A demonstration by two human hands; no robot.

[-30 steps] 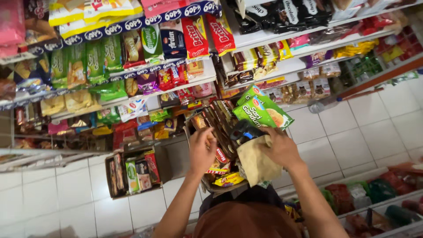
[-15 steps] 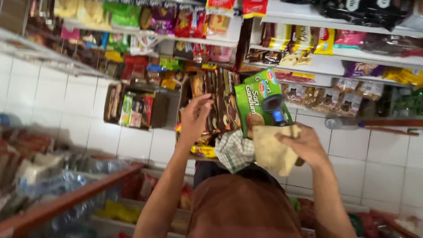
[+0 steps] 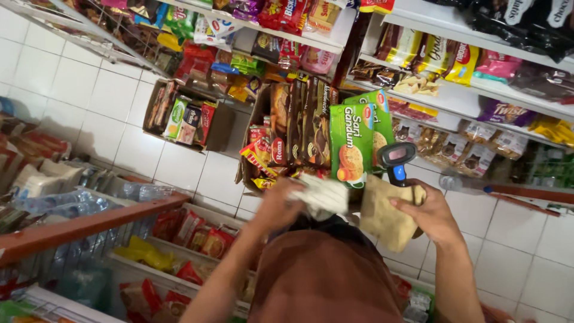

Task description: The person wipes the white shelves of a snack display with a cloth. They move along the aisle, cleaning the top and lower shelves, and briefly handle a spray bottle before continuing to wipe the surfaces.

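The green biscuit packs [image 3: 351, 142] stand upright at the front of an open cardboard carton [image 3: 254, 122], directly above the two hands and just beside a row of brown biscuit packs [image 3: 302, 122] — red and yellow packets [image 3: 262, 157] lie at the carton's lower edge.

The right hand [image 3: 427, 214] holds a tan cloth [image 3: 385, 214] together with a handheld scanner [image 3: 396, 160]; its thumb and fingers are curled around both, and the scanner head stands up against the green packs. The left hand [image 3: 281, 206] is blurred. It grips a white checked cloth [image 3: 323, 196], but whether its fingers are bunched or pinching cannot be told.

To the left, a second carton [image 3: 156, 107] sits on the white tiled floor [image 3: 101, 96] with small snack boxes inside. White shelves [image 3: 496, 63] across the top and right carry packaged snacks. At lower left a red-brown rail [image 3: 89, 224] runs over a rack of bagged goods. The person's brown-clad body [image 3: 326, 278] fills the bottom centre.
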